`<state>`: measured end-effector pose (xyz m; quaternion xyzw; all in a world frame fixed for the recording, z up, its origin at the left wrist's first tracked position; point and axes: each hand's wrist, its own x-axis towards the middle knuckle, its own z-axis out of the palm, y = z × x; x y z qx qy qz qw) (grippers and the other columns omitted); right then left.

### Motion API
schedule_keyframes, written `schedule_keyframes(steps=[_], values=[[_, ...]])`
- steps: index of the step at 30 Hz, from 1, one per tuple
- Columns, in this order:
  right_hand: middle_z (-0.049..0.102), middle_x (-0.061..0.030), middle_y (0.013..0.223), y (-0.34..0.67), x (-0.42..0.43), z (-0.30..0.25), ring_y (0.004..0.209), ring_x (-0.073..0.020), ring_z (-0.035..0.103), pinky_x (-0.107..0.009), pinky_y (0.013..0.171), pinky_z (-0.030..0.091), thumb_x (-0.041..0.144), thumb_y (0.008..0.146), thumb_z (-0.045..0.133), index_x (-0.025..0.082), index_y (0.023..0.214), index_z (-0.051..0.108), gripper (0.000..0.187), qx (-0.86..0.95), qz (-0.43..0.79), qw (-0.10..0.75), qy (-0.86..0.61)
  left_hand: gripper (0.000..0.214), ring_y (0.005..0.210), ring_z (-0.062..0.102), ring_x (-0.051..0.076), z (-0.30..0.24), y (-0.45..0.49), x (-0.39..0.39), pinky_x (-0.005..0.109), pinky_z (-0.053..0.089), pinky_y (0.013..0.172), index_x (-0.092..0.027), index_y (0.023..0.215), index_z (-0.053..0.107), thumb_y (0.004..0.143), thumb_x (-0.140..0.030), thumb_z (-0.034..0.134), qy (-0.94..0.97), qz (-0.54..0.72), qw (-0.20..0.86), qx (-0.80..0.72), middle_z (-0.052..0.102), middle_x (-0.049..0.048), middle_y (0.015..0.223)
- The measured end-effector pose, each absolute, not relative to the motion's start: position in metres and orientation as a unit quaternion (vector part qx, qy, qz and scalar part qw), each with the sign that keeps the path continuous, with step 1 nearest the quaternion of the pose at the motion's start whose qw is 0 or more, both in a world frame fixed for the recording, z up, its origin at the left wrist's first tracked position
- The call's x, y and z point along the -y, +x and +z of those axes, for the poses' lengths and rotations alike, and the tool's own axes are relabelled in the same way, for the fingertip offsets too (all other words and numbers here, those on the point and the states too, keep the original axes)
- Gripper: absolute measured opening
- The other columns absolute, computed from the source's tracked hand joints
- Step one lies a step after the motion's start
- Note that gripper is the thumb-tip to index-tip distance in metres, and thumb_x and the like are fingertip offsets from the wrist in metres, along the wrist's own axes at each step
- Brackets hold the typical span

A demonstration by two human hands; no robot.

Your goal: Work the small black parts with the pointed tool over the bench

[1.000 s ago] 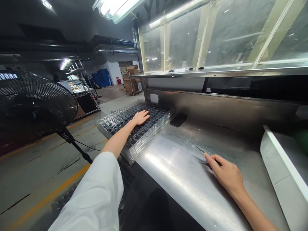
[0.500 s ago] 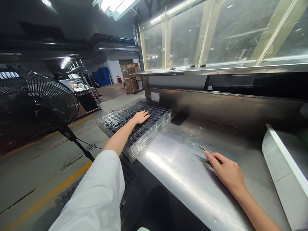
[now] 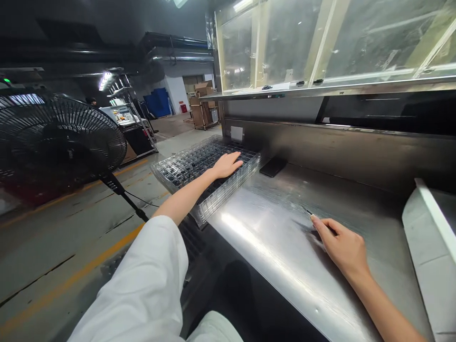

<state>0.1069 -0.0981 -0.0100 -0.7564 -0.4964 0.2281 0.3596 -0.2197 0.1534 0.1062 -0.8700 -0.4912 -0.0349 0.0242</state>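
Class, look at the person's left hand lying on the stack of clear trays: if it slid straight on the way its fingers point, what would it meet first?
The left hand points right, across the stack of clear trays. Past the trays' edge, the dark phone-like slab on the steel bench probably comes first, though depth is uncertain.

Our left arm stretches forward in a white sleeve pushed above the elbow, the left hand lying palm down with fingers extended and together. Our bare right forearm angles in from the lower right, the right hand resting palm down, fingers loosely curled, index finger pointing forward.
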Motion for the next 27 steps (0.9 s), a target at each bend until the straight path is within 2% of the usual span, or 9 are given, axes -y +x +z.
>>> schedule_keyframes(steps=[2,6,8,13,16,19,21,24,27], values=[[0.064,-0.0066,0.069,0.107,0.099,-0.010,0.071,-0.0256,0.060,-0.037,0.070,0.042,0.094,0.074,0.041,0.024,0.076,0.071,0.076,0.484,0.217,0.390,-0.752,0.070,0.158,0.042,0.025,0.108,-0.190,-0.131,0.042,0.023,0.133,-0.020,0.165,0.040,0.110,-0.059,0.024,-0.911,-0.057,0.022,0.407,0.045,0.0096,0.171],[0.062,-0.0065,0.067,0.106,0.102,-0.008,0.065,-0.0229,0.056,-0.036,0.068,0.042,0.099,0.073,0.043,0.020,0.081,0.074,0.085,0.440,0.199,0.447,-0.753,0.076,0.157,0.042,0.025,0.104,-0.128,-0.086,0.044,0.017,0.135,-0.015,0.166,0.036,0.108,-0.063,0.038,-0.971,-0.080,0.041,0.221,0.048,0.0136,0.168],[0.062,-0.0069,0.067,0.105,0.104,-0.006,0.064,-0.0220,0.056,-0.035,0.067,0.041,0.098,0.076,0.045,0.017,0.088,0.076,0.087,0.425,0.192,0.470,-0.750,0.075,0.153,0.047,0.025,0.092,-0.100,-0.071,0.044,0.022,0.133,-0.013,0.166,0.036,0.108,-0.060,0.042,-0.976,-0.113,0.039,0.182,0.054,0.0155,0.162],[0.059,-0.0077,0.069,0.103,0.107,-0.004,0.064,-0.0201,0.053,-0.034,0.064,0.040,0.090,0.081,0.048,0.012,0.090,0.076,0.083,0.401,0.146,0.522,-0.739,0.054,0.131,0.063,0.026,0.030,-0.049,-0.058,0.042,0.047,0.113,-0.014,0.158,0.050,0.110,-0.041,0.045,-0.930,-0.191,-0.037,0.311,0.071,0.0134,0.140],[0.060,-0.0079,0.070,0.106,0.107,-0.011,0.063,-0.0197,0.052,-0.034,0.062,0.040,0.086,0.083,0.051,0.012,0.088,0.075,0.078,0.376,0.125,0.541,-0.742,0.045,0.124,0.065,0.027,-0.001,-0.030,-0.058,0.042,0.050,0.108,-0.012,0.147,0.059,0.109,-0.033,0.049,-0.921,-0.177,-0.044,0.345,0.073,0.0136,0.131],[0.060,-0.0080,0.069,0.110,0.104,-0.020,0.062,-0.0201,0.053,-0.035,0.059,0.040,0.080,0.086,0.056,0.013,0.090,0.075,0.070,0.347,0.102,0.560,-0.745,0.035,0.121,0.066,0.027,-0.012,-0.017,-0.059,0.042,0.051,0.105,-0.015,0.131,0.068,0.110,-0.032,0.046,-0.944,-0.189,-0.022,0.268,0.073,0.0127,0.126],[0.061,-0.0086,0.069,0.112,0.101,-0.025,0.062,-0.0215,0.054,-0.037,0.059,0.041,0.074,0.087,0.060,0.014,0.092,0.075,0.062,0.329,0.092,0.557,-0.757,0.032,0.116,0.069,0.026,-0.012,-0.014,-0.060,0.041,0.053,0.099,-0.019,0.118,0.072,0.110,-0.033,0.044,-0.954,-0.189,-0.046,0.229,0.073,0.0113,0.120],[0.064,-0.0112,0.072,0.114,0.097,-0.031,0.064,-0.0257,0.059,-0.041,0.060,0.044,0.070,0.088,0.061,0.019,0.092,0.075,0.053,0.314,0.095,0.516,-0.791,0.033,0.105,0.072,0.024,-0.008,-0.016,-0.064,0.040,0.056,0.087,-0.026,0.101,0.073,0.110,-0.037,0.044,-0.934,-0.192,-0.157,0.256,0.076,0.0068,0.112],[0.067,-0.0137,0.076,0.124,0.095,-0.043,0.068,-0.0307,0.065,-0.044,0.058,0.048,0.071,0.094,0.049,0.023,0.098,0.076,0.055,0.382,0.068,0.432,-0.814,0.040,0.092,0.073,0.023,-0.006,-0.021,-0.067,0.041,0.055,0.076,-0.029,0.079,0.068,0.108,-0.041,0.044,-0.905,-0.180,-0.266,0.279,0.079,0.0049,0.103]])
